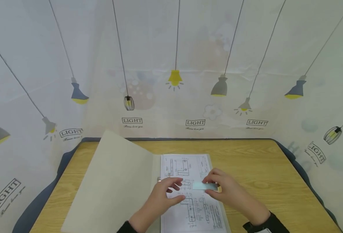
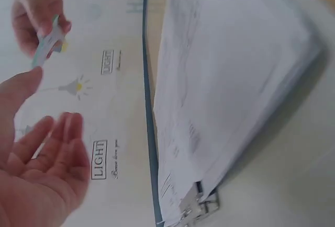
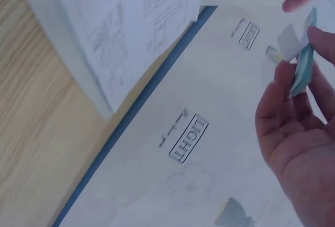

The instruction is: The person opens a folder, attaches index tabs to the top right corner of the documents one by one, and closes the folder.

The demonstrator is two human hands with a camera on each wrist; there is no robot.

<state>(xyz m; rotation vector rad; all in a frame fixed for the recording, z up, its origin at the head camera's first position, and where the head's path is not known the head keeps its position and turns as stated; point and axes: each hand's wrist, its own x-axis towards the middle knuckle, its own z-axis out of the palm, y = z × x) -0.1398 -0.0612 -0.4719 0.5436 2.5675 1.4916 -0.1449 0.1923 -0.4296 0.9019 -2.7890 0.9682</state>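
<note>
Right hand (image 1: 224,186): fingers pinching flat, oblong, pale-teal strip (image 1: 199,186). Left hand (image 1: 162,195): fingers loosely curved, thumb apart. Below fingers: printed paper sheets (image 1: 192,195), wood-grain bench (image 1: 258,171) beneath.

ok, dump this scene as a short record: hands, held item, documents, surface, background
right_hand: the right hand pinches the strip between thumb and fingers
left_hand: the left hand holds nothing, fingers apart from the strip
held_item: pale blue-green strip, above the sheets; its marking, if any, unreadable
documents: printed sheets with line drawings, in an open folder, cover to the person's left
fastener: metal clip at the sheets' edge
surface: wood-grain table
background: backdrop printed with hanging lamps and "LIGHT"
</note>
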